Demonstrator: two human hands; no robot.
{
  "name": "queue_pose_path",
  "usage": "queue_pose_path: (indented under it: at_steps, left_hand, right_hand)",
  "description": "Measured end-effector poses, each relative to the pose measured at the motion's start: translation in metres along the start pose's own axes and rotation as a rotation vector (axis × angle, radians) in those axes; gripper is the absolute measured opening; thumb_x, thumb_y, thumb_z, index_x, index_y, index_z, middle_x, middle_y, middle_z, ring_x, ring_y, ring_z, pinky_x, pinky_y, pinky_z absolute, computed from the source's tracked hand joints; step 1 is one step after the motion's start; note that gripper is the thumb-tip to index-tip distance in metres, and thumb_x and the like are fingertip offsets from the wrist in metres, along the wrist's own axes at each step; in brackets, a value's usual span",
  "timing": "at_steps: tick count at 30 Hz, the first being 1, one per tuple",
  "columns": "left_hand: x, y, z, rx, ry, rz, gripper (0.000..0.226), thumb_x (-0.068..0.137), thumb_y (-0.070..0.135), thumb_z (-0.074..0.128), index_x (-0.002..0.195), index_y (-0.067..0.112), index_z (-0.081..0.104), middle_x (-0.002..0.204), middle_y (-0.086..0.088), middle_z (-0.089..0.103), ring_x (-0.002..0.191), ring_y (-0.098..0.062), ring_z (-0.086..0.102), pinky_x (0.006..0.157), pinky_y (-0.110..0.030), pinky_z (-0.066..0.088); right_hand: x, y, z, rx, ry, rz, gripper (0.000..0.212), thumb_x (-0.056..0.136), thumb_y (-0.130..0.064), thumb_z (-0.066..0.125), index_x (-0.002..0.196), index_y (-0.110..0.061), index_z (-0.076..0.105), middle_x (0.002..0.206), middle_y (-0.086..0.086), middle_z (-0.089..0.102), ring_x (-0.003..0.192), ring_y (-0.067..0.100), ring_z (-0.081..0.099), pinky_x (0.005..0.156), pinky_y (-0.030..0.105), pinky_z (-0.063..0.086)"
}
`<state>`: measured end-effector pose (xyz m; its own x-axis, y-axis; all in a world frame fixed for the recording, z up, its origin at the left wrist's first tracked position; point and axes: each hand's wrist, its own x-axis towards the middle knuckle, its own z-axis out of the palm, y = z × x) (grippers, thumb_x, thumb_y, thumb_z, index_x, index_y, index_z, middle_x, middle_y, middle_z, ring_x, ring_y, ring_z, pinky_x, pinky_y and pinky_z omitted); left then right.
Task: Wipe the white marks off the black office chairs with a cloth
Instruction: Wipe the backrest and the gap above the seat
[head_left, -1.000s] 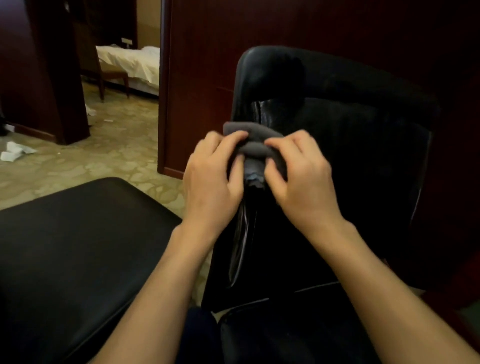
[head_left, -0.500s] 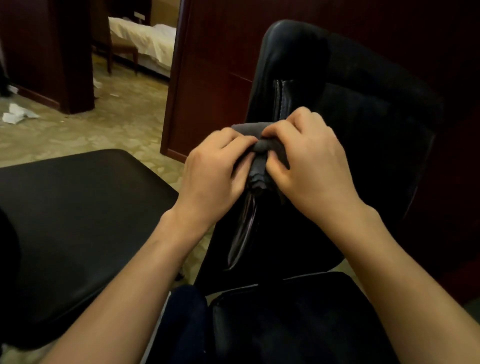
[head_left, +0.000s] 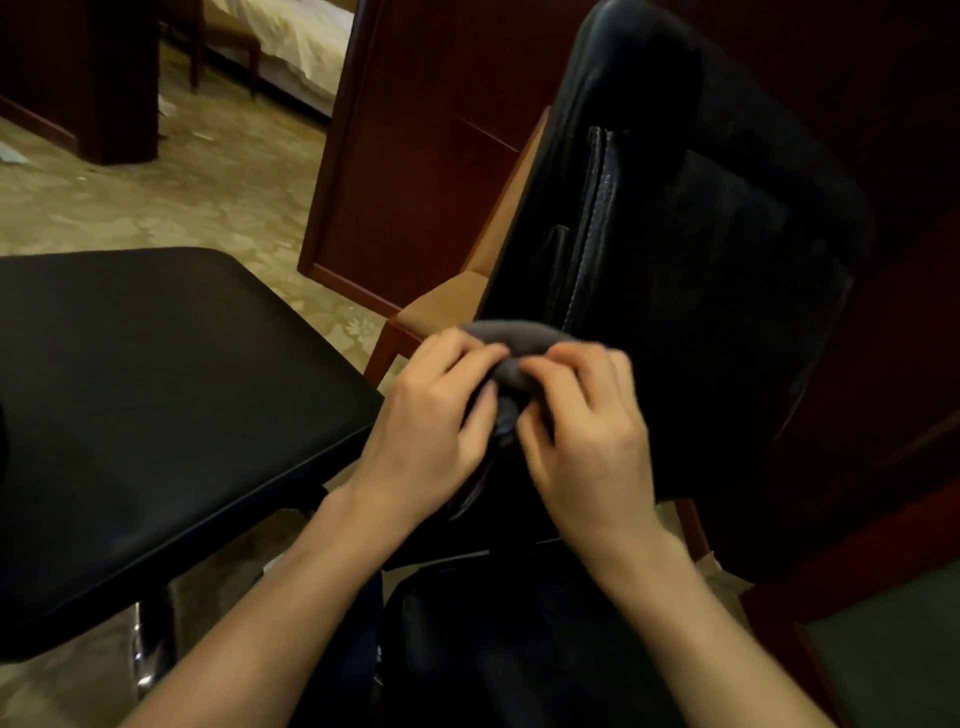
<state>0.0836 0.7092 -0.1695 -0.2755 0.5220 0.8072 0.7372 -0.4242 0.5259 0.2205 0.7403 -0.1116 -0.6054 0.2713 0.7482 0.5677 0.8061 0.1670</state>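
I see the black leather office chair (head_left: 675, 270) filling the right of my view, its tall backrest rising from centre to top right and a stitched seam running down its left edge. A second black chair seat (head_left: 145, 395) lies flat at my left, well apart from the hands. Behind it, patterned carpet (head_left: 130, 202) stretches toward a dark wooden partition (head_left: 415, 156), with a white-covered bed (head_left: 296, 47) beyond. My left hand (head_left: 431, 421) and right hand (head_left: 587, 431) meet at the backrest's left edge, both with fingers curled, pinching the dark grey cloth (head_left: 511, 343) bunched between them and pressed against the leather there.
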Motion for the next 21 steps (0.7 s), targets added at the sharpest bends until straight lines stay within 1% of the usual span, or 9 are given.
queue_pose_path:
  at_steps: [3, 6, 7, 10, 12, 15, 17, 19, 21]
  left_hand:
    - [0.039, 0.009, 0.001, -0.018, 0.125, 0.03, 0.03, 0.092, 0.002, 0.059, 0.12, -0.005, 0.065, 0.103, -0.017, 0.061, 0.097, -0.029, 0.06, 0.086, -0.035, 0.05]
    - [0.054, 0.011, 0.003, -0.045, 0.134, 0.006, 0.028, 0.092, 0.005, 0.059, 0.118, -0.001, 0.067, 0.101, -0.014, 0.061, 0.094, -0.027, 0.061, 0.083, -0.035, 0.05]
    - [0.05, 0.009, 0.004, -0.05, 0.117, 0.001, 0.028, 0.092, 0.006, 0.059, 0.118, -0.001, 0.067, 0.101, -0.014, 0.061, 0.094, -0.026, 0.061, 0.083, -0.035, 0.05]
    - [0.015, -0.005, 0.013, -0.057, 0.087, -0.034, 0.03, 0.092, 0.007, 0.058, 0.119, -0.003, 0.067, 0.102, -0.014, 0.062, 0.094, -0.025, 0.062, 0.083, -0.032, 0.051]
    - [-0.017, -0.015, 0.021, -0.085, 0.072, -0.076, 0.03, 0.093, 0.01, 0.057, 0.118, -0.005, 0.067, 0.101, -0.013, 0.063, 0.093, -0.023, 0.063, 0.085, -0.028, 0.051]
    - [-0.071, -0.027, 0.033, -0.145, 0.033, -0.169, 0.033, 0.095, 0.016, 0.053, 0.118, -0.003, 0.068, 0.101, -0.008, 0.062, 0.094, -0.016, 0.062, 0.087, -0.019, 0.049]
    - [-0.1, -0.031, 0.038, -0.164, 0.016, -0.232, 0.033, 0.095, 0.017, 0.053, 0.118, -0.001, 0.068, 0.102, -0.006, 0.062, 0.095, -0.013, 0.061, 0.086, -0.024, 0.051]
    - [-0.108, -0.03, 0.04, -0.174, 0.027, -0.262, 0.032, 0.095, 0.016, 0.053, 0.118, -0.001, 0.069, 0.101, -0.006, 0.062, 0.094, -0.013, 0.061, 0.084, -0.026, 0.052]
    - [-0.092, -0.023, 0.038, -0.18, 0.066, -0.25, 0.031, 0.095, 0.013, 0.053, 0.117, -0.002, 0.069, 0.101, -0.008, 0.063, 0.095, -0.015, 0.061, 0.088, -0.019, 0.049]
  right_hand:
    - [0.045, 0.01, -0.015, -0.062, 0.065, -0.023, 0.026, 0.081, 0.002, 0.059, 0.104, 0.005, 0.068, 0.106, 0.021, 0.063, 0.099, 0.035, 0.055, 0.089, 0.039, 0.048]
    - [0.068, 0.014, -0.021, -0.137, 0.02, -0.048, 0.022, 0.082, 0.002, 0.06, 0.102, 0.004, 0.068, 0.107, 0.017, 0.063, 0.097, 0.035, 0.056, 0.08, 0.033, 0.045]
    - [0.064, 0.014, -0.019, -0.142, 0.009, -0.067, 0.02, 0.082, 0.002, 0.059, 0.1, 0.004, 0.068, 0.106, 0.017, 0.064, 0.096, 0.035, 0.056, 0.079, 0.033, 0.045]
    - [0.029, 0.008, -0.001, -0.116, 0.015, -0.104, 0.019, 0.085, 0.0, 0.058, 0.099, 0.004, 0.07, 0.107, 0.018, 0.066, 0.096, 0.036, 0.055, 0.083, 0.039, 0.047]
    - [-0.001, -0.001, 0.014, -0.131, -0.001, -0.084, 0.021, 0.088, -0.005, 0.056, 0.101, 0.002, 0.071, 0.108, 0.017, 0.067, 0.1, 0.031, 0.053, 0.082, 0.04, 0.044]
    - [-0.045, -0.018, 0.034, -0.164, -0.114, -0.078, 0.021, 0.091, -0.013, 0.056, 0.101, -0.003, 0.072, 0.107, 0.011, 0.069, 0.104, 0.025, 0.054, 0.086, 0.037, 0.04]
    - [-0.066, -0.025, 0.042, -0.174, -0.19, -0.11, 0.019, 0.093, -0.014, 0.058, 0.101, -0.005, 0.073, 0.106, 0.008, 0.07, 0.104, 0.025, 0.06, 0.089, 0.036, 0.04]
    - [-0.07, -0.025, 0.041, -0.182, -0.222, -0.154, 0.019, 0.094, -0.014, 0.058, 0.1, -0.006, 0.074, 0.104, 0.008, 0.07, 0.1, 0.026, 0.063, 0.088, 0.037, 0.041]
    - [-0.052, -0.02, 0.031, -0.184, -0.188, -0.178, 0.02, 0.094, -0.014, 0.054, 0.097, -0.005, 0.073, 0.1, 0.009, 0.07, 0.097, 0.026, 0.059, 0.084, 0.037, 0.039]
